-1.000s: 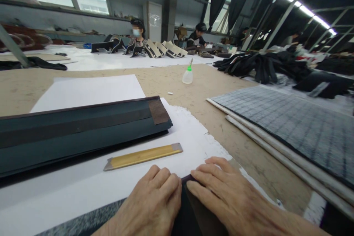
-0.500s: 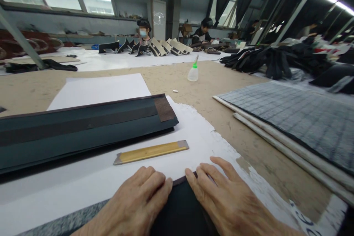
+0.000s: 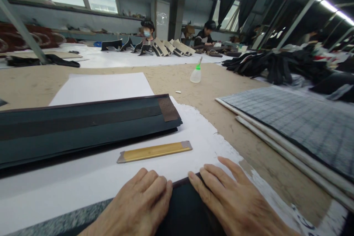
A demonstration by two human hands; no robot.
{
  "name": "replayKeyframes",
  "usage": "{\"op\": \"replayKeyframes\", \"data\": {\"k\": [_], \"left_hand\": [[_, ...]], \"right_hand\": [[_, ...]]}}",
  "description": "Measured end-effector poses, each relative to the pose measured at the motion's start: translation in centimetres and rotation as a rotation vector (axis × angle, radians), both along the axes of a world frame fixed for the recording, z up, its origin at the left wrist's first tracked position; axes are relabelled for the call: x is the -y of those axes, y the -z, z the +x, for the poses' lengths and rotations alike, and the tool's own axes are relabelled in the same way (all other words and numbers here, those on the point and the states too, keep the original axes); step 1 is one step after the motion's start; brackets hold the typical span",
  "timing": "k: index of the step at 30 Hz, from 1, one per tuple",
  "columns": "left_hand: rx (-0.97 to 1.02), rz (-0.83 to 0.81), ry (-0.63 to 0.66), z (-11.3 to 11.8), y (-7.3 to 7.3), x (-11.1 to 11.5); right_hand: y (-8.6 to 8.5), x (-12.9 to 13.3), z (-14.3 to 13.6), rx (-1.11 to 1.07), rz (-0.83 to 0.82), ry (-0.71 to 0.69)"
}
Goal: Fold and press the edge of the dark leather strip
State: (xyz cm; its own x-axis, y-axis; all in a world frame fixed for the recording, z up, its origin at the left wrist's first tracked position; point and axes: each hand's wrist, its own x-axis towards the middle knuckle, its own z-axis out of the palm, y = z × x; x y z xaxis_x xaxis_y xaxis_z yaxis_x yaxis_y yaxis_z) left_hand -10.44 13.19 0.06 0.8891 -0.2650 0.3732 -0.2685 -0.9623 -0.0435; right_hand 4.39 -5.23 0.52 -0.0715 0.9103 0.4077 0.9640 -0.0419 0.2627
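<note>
Left hand (image 3: 138, 206) and right hand (image 3: 229, 202) lie flat, fingers spread, gripping nothing, pressing the dark sheet (image 3: 184, 210) at the desk's (image 3: 204, 92) near edge; uneven pressure could likely skew it under the yellow knife (image 3: 154, 151) beyond

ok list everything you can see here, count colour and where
dark piece: 1, black, near edge, under both hands
ruler: 1, yellow with grey ends, on the white sheet
folded stack: 1, dark teal with brown strips, left
white sheet: 1, white, under the stack
squeeze bottle: 1, clear with green tip, on the table beyond
checked fabric: 1, grey, right
people: 2, seated far back
left hand: flat on the dark piece
right hand: flat on the dark piece
</note>
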Motion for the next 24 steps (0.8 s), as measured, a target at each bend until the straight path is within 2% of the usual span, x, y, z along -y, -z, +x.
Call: {"op": "replayKeyframes", "data": {"k": [5, 8, 12, 15, 19, 24], "left_hand": [[0.021, -0.04, -0.009, 0.4, 0.3, 0.2], [0.07, -0.053, -0.024, 0.4, 0.2, 0.2], [0.208, -0.053, -0.026, 0.7, 0.9, 0.1], [0.354, -0.011, -0.063, 1.6, 2.1, 0.0], [0.455, 0.001, -0.121, 2.6, 3.2, 0.0], [0.493, -0.024, -0.08, 2.5, 3.0, -0.1]], "right_hand": [[-0.4, 2.0, 2.5, 0.011, 0.035, 0.03], [-1.4, 1.7, 3.7, -0.008, 0.033, 0.038], [-2.1, -1.8, 4.3, -0.185, 0.057, -0.083], [-2.1, -5.5, 4.1, -0.27, -0.078, -0.14], [-2.1, -9.3, 3.5, -0.178, -0.313, -0.19], [-2.1, -11.6, 3.2, -0.114, -0.386, -0.255]]}}
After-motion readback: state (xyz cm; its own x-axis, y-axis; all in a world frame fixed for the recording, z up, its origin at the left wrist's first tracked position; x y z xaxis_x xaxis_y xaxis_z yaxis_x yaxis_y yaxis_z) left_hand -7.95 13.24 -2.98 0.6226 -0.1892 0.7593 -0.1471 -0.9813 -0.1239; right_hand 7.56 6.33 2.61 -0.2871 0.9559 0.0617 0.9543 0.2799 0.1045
